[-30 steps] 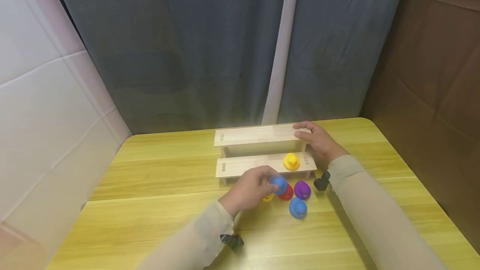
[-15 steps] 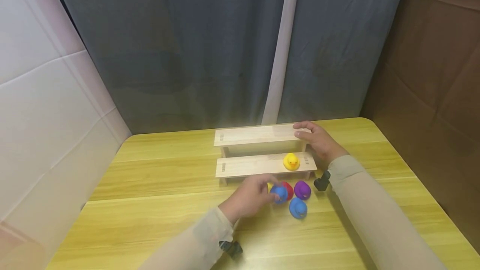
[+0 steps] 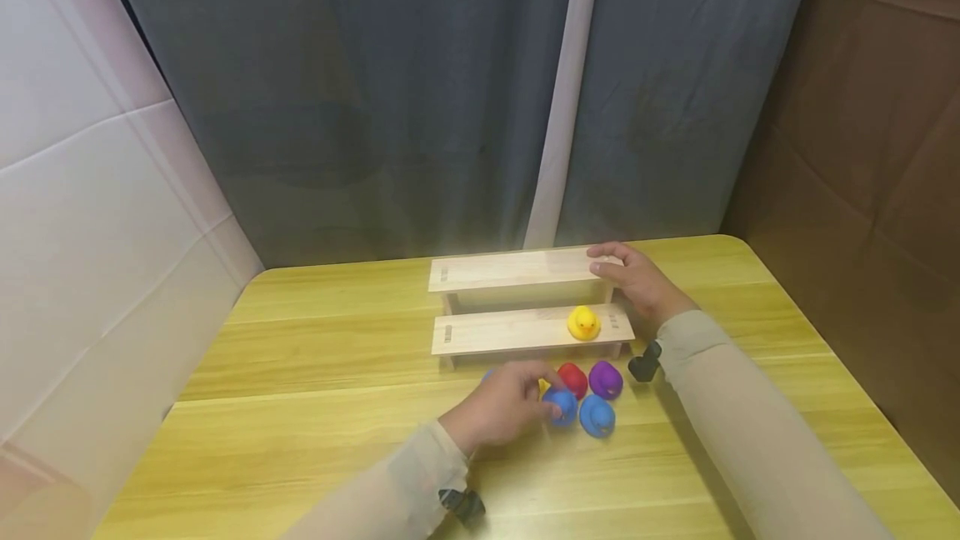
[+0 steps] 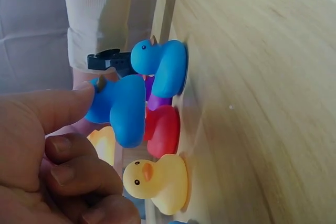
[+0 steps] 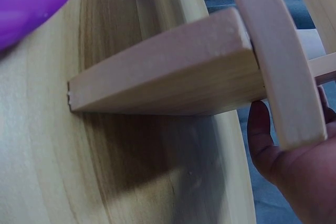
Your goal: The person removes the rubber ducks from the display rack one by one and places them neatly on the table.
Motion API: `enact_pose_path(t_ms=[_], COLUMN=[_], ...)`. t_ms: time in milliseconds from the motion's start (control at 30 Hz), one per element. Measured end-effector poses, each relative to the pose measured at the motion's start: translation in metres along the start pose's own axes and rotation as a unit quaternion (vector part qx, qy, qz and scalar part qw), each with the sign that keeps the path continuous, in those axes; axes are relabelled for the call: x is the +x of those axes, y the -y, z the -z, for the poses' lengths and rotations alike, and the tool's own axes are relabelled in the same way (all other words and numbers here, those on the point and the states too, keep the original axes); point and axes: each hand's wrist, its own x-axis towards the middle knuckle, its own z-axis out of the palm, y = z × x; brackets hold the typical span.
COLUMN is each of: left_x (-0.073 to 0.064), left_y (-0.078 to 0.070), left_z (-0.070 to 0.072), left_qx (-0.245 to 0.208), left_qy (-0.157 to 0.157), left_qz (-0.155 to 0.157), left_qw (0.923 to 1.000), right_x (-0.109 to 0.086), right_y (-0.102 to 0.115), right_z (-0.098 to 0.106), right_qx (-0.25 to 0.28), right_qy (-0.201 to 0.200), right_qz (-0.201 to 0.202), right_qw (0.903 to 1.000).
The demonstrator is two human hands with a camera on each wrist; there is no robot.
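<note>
A blue rubber duck (image 4: 123, 111) is pinched between thumb and fingers of my left hand (image 3: 498, 408), low over the table and apart from it in the left wrist view. Around it stand a second blue duck (image 3: 597, 417), a red duck (image 3: 572, 380), a purple duck (image 3: 605, 380) and a pale yellow duck (image 4: 170, 184). My right hand (image 3: 637, 282) grips the right end of the upper board of a two-tier wooden stand (image 3: 510, 272). One yellow duck (image 3: 583, 323) sits on the lower board, toward its right end.
The wooden table (image 3: 315, 440) runs back to a grey curtain (image 3: 337, 107). Left of the stand is bare tabletop. A sliver of something blue (image 3: 487, 374) shows behind my left hand. A brown panel (image 3: 862, 148) borders the right side.
My left hand has lowered and drawn the blue duck toward me, from in front of the red duck to beside the second blue duck. The right hand has stayed on the stand.
</note>
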Motion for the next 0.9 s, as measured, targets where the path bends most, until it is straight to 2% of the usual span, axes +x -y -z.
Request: enact_pose_path(t_ms=[467,900], left_x=[0.0003,0.0024], left_y=[0.0017,0.0045], left_z=[-0.0035,-0.0078], left_qx=[-0.001,0.029], left_qy=[0.019,0.033], left_qz=[0.001,0.009], left_qw=[0.9998,0.999], right_x=[0.0012,-0.0019], right_y=[-0.0007,0.0019], right_z=[-0.0007,-0.0001], right_qx=[0.002,-0.013], right_qy=[-0.002,-0.008], right_qz=[0.013,-0.025], right_qw=[0.9999,0.9996])
